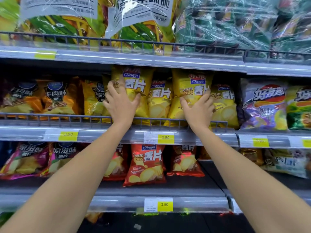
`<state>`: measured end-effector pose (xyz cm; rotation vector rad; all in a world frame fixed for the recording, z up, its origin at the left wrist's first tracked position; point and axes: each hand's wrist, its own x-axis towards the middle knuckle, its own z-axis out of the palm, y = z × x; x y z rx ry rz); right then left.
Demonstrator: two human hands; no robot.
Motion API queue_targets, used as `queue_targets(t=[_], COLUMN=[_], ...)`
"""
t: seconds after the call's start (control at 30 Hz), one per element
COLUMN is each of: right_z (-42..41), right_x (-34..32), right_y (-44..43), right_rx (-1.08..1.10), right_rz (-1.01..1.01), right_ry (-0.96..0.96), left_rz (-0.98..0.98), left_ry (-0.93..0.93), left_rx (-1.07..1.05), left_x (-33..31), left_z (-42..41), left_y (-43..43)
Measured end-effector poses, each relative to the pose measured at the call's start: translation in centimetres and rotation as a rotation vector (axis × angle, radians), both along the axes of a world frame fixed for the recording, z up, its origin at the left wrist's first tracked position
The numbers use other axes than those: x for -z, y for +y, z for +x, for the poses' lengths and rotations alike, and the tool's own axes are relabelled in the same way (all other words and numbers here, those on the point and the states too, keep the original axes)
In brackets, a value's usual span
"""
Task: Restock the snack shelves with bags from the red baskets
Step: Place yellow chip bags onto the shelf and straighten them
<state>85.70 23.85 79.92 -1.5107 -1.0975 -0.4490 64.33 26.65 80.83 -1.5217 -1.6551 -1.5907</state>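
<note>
Left grip (120,105) clasps left yellow bag (134,89); right grip (197,108) — right yellow bag (189,84).

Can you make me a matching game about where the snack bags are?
Things:
1 red chip bag
2 purple bag
3 clear-wrapped packs
4 front yellow chip bags

Places:
A top shelf
B lower shelf
C gripped by the left hand and right hand
D middle shelf, far right of both hands

Pairs: 1-B, 2-D, 3-A, 4-C
</note>
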Motion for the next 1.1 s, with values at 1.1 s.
queue_targets(t=[1.1], right_z=[-1.8], right_x=[2.1], right_y=[-5.8], right_rx=[-0.248], right_rz=[-0.205], right_ry=[0.007], left_rz=[-0.284], left_ry=[0.089], left_rx=[0.551], left_x=[1.6], left_z=[-3.5], left_y=[-5.6])
